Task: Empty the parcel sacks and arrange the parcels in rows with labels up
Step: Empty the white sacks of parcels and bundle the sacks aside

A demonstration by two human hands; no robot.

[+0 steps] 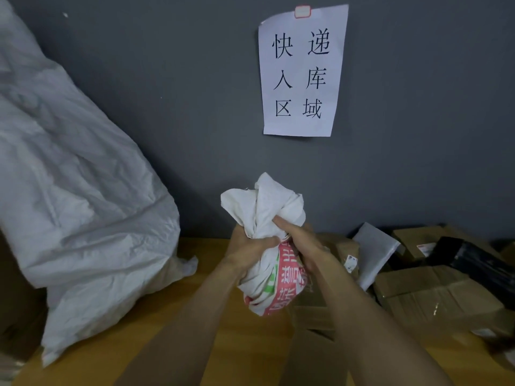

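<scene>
Barely halfway, seemingly: gripping the crumpled printed sack [274,280] at frame centre in left hand [250,247] and right hand [301,240], bulging white sack [83,190] at left unemptied, parcels [434,291] at lower right jumbled, not rowed.

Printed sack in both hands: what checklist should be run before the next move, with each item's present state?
1. Grip: left hand and right hand both curl round the printed sack at its bunched top: ok.
2. Printed sack emptied: cannot tell, its inside is hidden.
3. Large white sack emptied: not ok, it bulges and leans on the wall.
4. Parcels in rows: not ok, cardboard boxes, a white mailer and a black parcel lie jumbled on the right.
5. Labels up: cannot tell, only a couple of labels show.
</scene>
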